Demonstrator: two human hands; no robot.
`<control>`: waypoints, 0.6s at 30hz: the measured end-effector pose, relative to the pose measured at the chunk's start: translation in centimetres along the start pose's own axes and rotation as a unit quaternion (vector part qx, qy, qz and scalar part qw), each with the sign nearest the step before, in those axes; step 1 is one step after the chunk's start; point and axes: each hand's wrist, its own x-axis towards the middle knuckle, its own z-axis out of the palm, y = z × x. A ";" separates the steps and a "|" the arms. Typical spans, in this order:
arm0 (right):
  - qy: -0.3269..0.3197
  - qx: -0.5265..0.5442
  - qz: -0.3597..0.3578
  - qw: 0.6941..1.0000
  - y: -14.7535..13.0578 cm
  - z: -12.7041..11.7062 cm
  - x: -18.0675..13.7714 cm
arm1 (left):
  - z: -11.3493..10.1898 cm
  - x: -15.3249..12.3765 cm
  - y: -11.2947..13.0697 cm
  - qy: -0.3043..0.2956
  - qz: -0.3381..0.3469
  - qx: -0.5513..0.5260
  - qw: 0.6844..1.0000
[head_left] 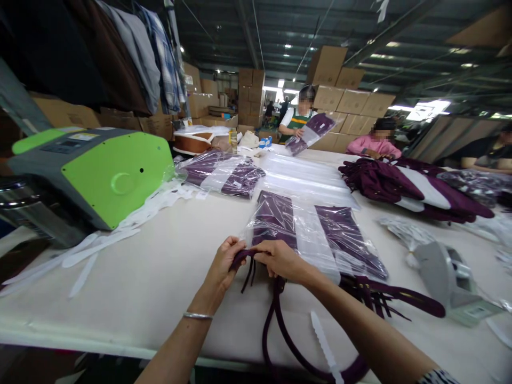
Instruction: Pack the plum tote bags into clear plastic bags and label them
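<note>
1. Looped purple strap (354, 370) lies on the near side of the hands, beside a white strip (325, 341); leave it slack so that it doesn't tug.
2. Left hand (224, 261) — thumb and fingers closed in a pinch on a narrow purple band (240, 258). Right hand (284, 260) has its fingers curled, closed on the same band just beside. With grips this close, short and even pulls should serve best.
3. Thin cords (252, 272) hang from the band between the hands; hold them clear of the fingertips.
4. Just beyond the hands, a clear bag (316, 229) wraps folded purple goods and a pale middle layer. Its film looks thin — slide gently, lest it snag.
5. Right of the right hand, a fringed strap (416, 298) sticks out near a grey dispenser (440, 277); mind it when turning anything.
6. Farther ahead lie clear sleeves (304, 178), well out of the hands' way.
</note>
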 end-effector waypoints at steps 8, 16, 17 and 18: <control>-0.018 0.135 0.050 0.989 -0.2 -0.3 -1.6 | -0.3 0.2 -1.9 0.094 0.131 0.086 0.983; 0.150 -0.378 0.006 0.913 -0.7 1.4 -2.1 | 0.5 -2.6 -2.8 0.138 0.217 0.253 0.933; 0.169 -0.412 0.019 0.895 -0.7 1.3 -1.9 | 0.5 -3.2 -3.1 0.139 0.226 0.285 0.921; 0.183 -0.434 0.037 0.881 -0.7 1.2 -1.8 | 0.6 -3.7 -3.4 0.135 0.229 0.305 0.915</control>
